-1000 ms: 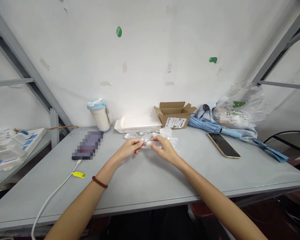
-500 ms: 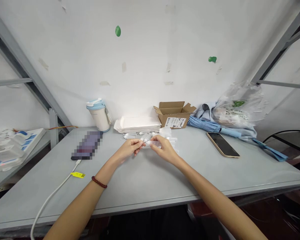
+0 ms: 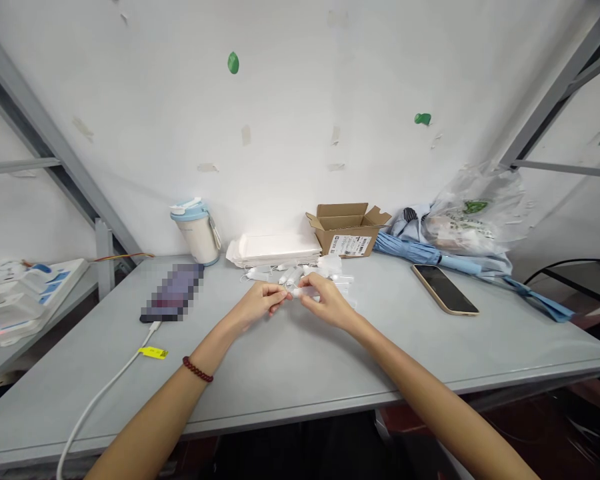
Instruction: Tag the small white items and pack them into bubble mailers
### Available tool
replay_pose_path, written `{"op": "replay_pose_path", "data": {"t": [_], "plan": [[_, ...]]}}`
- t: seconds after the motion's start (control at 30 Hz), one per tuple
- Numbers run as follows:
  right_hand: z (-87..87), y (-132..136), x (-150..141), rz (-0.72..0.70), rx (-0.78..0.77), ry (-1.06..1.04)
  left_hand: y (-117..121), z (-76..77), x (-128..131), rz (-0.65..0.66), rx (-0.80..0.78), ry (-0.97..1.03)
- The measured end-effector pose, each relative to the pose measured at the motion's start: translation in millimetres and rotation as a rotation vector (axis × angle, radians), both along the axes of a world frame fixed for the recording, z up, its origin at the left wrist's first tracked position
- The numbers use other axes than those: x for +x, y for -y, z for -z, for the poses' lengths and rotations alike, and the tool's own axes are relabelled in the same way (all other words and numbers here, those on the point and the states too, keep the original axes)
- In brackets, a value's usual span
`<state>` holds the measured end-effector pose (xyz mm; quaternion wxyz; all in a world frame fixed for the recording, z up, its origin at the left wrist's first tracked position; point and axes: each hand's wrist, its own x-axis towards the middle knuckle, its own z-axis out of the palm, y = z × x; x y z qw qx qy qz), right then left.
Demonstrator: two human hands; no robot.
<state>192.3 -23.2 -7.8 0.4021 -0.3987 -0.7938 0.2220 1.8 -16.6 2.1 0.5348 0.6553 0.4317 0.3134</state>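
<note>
Near the middle of the table, my left hand (image 3: 258,305) and my right hand (image 3: 329,301) meet with fingertips almost touching. A small translucent tube with a white end (image 3: 298,292) is pinched between my right thumb and fingers. My left thumb and forefinger are pressed together at the tube's tip, on something too small to make out, perhaps a thin string. Just beyond my hands lie several similar small clear-and-white tubes (image 3: 259,274), some with thin loops. My right hand partly covers clear plastic pieces beside it.
Behind the tubes are a stack of flat white packets (image 3: 275,249) and an open cardboard box (image 3: 347,230). A tumbler (image 3: 199,233) and a charging phone (image 3: 174,293) stand left; another phone (image 3: 445,289), a blue umbrella (image 3: 410,249) and a plastic bag (image 3: 475,220) lie right.
Both hands have come slightly nearer to me, keeping their pinch around the small tube. More of the tubes behind them shows. The view has shifted a little.
</note>
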Motion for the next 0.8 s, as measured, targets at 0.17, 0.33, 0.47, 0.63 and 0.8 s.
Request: {"op": "replay_pose_path", "data": {"t": [0.17,0.33,0.47,0.63,0.8], "plan": [[1.6,-1.7,1.9,-0.046,0.046,0.007,0.0,4.7,1.1,0.030,-0.007,-0.017],[2.2,-1.3,1.3,-0.082,0.054,-0.001,0.6,5.7,1.0,0.045,-0.024,0.001],[1.1,-0.1,0.5,-0.096,0.056,-0.013,1.9,3.5,1.7,0.035,-0.039,0.020],[3.2,-1.3,0.5,-0.108,0.057,-0.015,1.6,4.7,1.9,0.033,-0.045,0.012],[5.4,-1.8,0.1,-0.101,0.050,-0.023,1.8,3.7,2.8,0.038,-0.043,0.010]]}}
